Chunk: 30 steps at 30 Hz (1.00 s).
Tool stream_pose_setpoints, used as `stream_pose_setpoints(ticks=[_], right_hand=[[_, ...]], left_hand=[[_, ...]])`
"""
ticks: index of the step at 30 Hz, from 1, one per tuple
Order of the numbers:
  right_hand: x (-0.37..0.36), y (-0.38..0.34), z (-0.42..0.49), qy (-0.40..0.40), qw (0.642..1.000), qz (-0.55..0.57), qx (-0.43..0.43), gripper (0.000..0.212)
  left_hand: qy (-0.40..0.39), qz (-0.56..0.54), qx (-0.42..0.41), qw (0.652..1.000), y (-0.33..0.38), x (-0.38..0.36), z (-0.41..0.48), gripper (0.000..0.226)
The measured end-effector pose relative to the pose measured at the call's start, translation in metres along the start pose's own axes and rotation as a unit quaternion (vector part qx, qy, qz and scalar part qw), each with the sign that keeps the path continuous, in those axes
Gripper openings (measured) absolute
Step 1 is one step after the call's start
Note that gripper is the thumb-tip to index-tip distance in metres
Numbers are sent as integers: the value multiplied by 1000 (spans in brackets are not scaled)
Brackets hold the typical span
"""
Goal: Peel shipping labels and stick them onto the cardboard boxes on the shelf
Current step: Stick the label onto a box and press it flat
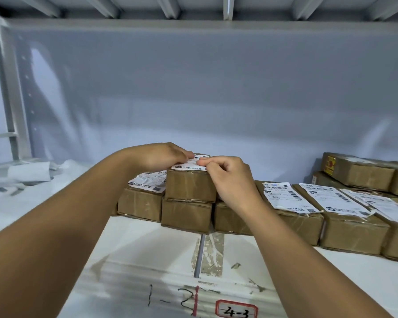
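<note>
On the white shelf (147,244), at its middle, two taped cardboard boxes sit one on the other: the top box (191,187) rests squarely on the lower box (186,214). A shipping label (186,165) lies on the lid of the top box, and both hands meet over it. The right hand (225,177) has its fingers curled, with thumb and forefinger closed on the label's right edge. The left hand (168,157) bends its fingers down onto the label's far left part; whether it pinches the paper or only presses it cannot be told, since the fingertips are hidden by the knuckles.

Just left of the stack stands a single box (140,205) with a wrinkled label (147,181) on its lid. To the right runs a row of labelled boxes (354,230), touching side by side, and behind them another pile of boxes (359,171) without white labels showing. At the far left of the shelf lie loose white paper sheets (28,173). On the shelf's front edge are handwritten figures and a red-bordered tag (236,311) reading 4-3.
</note>
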State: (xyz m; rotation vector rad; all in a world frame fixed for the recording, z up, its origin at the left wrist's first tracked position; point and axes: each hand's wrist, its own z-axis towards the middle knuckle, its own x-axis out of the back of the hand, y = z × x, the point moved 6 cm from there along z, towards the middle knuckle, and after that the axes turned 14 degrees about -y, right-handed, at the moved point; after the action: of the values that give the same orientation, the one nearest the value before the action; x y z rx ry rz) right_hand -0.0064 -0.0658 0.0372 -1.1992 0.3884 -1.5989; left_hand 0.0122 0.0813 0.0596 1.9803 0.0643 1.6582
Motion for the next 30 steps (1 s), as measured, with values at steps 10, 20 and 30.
stream_pose_setpoints(ticks=[10, 20, 30], right_hand=[[-4, -2, -2, -21, 999, -27, 13, 32], [-5, -2, -3, -9, 998, -66, 11, 35], [-13, -1, -8, -56, 971, -231, 19, 60]], left_hand=[[-52, -27, -5, 998, -12, -13, 14, 52], [84, -79, -143, 983, 2, -22, -23, 29], [369, 205, -88, 902, -17, -33, -65, 71]])
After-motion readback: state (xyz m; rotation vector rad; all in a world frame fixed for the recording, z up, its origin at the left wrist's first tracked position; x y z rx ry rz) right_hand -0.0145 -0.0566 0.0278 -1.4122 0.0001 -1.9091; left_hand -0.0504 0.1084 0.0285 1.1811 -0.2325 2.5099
